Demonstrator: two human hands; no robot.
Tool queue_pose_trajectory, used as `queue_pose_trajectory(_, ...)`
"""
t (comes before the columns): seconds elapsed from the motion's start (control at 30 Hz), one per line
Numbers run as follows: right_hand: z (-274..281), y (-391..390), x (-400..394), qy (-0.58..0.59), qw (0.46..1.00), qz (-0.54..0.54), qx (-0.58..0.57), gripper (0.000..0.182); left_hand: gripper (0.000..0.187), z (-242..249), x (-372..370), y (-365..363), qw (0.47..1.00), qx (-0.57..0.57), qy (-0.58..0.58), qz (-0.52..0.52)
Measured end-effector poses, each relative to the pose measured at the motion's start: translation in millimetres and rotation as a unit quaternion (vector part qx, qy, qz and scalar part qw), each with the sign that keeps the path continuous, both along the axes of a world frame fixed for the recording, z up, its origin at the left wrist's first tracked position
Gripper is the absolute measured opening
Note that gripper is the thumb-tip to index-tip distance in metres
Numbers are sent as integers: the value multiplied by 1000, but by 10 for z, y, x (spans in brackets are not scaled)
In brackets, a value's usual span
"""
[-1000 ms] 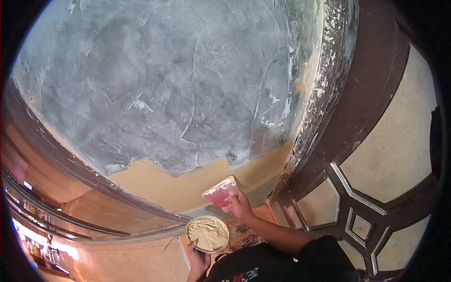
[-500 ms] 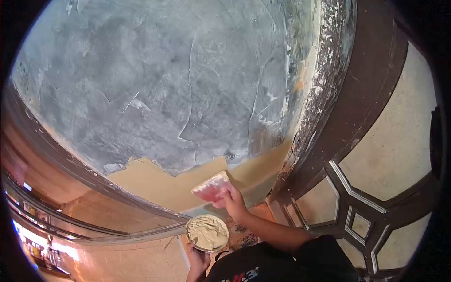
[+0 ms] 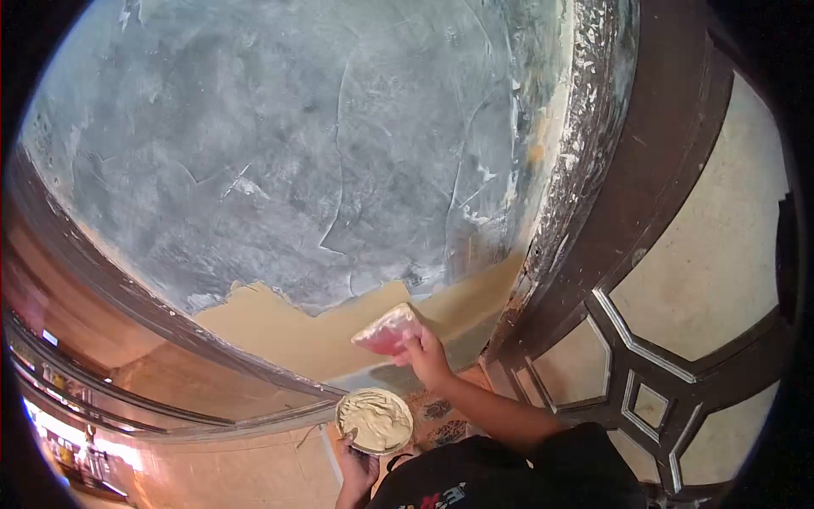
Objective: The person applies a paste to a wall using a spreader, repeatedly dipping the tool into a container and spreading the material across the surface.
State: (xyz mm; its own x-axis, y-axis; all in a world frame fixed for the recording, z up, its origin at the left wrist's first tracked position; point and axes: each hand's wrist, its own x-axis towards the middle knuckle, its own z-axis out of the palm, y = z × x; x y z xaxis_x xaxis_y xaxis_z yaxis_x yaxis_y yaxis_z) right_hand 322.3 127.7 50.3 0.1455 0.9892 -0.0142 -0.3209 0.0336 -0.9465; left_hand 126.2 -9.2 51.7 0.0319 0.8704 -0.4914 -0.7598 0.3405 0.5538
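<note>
1. In head view, the right hand has its fingers clamped on the pink spreader, which is before the tan lower band of the grey wall.
2. The left hand grips the bowl of pale paste, thumb at the rim; its other fingers are partly hidden.

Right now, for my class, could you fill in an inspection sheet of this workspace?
Surface: grey wall, tan coating along its lower part, ragged upper edge.
Job's things: scraper, smeared pale; bowl of cream paste.
Clutter: blurred items at far lower left, too small to name.
Hands: right hand grips the scraper; left hand holds the bowl.
Cables: thin dark strand low on the left; cannot tell what.
Surroundings: dark panelled woodwork right, flaking strip beside the wall.
</note>
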Motion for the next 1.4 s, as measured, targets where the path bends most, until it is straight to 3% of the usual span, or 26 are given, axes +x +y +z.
queue_pose_trajectory(0.07,68,38,81,35,999,6,-38,31,53,-1,1,10,1000,11,-3,-11)
queue_pose_trajectory(0.27,-776,-261,210,46,981,18,-187,32,56,-94,-36,12,1000,24,-18,-9)
queue_pose_trajectory(0.43,-629,-152,232,-6,993,33,-113,32,55,-110,-33,-18,1000,11,-17,-12)
queue_pose_trajectory(0.53,-658,-94,356,-216,976,28,-10,31,55,24,11,-13,1000,10,-11,-6)
queue_pose_trajectory(0.57,-657,-105,413,-218,975,30,-7,31,55,52,23,-6,1000,11,-1,-2)
queue_pose_trajectory(0.63,-422,-201,479,-384,921,55,18,30,55,-28,-21,-15,1000,17,-9,-2)
queue_pose_trajectory(0.67,-381,-216,464,-386,920,57,21,30,55,-67,-42,-20,1000,22,-14,-4)
queue_pose_trajectory(0.73,-326,-257,424,-225,974,25,9,32,55,-81,-58,-23,999,28,-22,-7)
queue_pose_trajectory(0.77,-289,-246,413,-226,974,25,11,32,56,-81,-58,-11,999,33,-28,-13)
queue_pose_trajectory(0.83,-145,-217,362,-17,999,34,-33,32,56,-21,-47,-15,999,26,-29,-13)
queue_pose_trajectory(0.93,176,-165,265,71,993,39,-85,26,56,-56,-60,8,999,9,-28,-13)
queue_pose_trajectory(1.13,710,-61,-18,124,992,34,-20,34,57,-13,-37,42,999,19,-26,-25)
queue_pose_trajectory(1.23,637,1,-89,104,994,4,-25,36,57,38,-43,36,999,20,-30,-32)
queue_pose_trajectory(1.3,408,21,-105,90,995,-4,-41,36,57,4,-75,15,999,20,-30,-32)
queue_pose_trajectory(1.4,-490,-11,-26,74,992,-63,-83,32,56,-103,-163,8,1000,5,-19,-16)
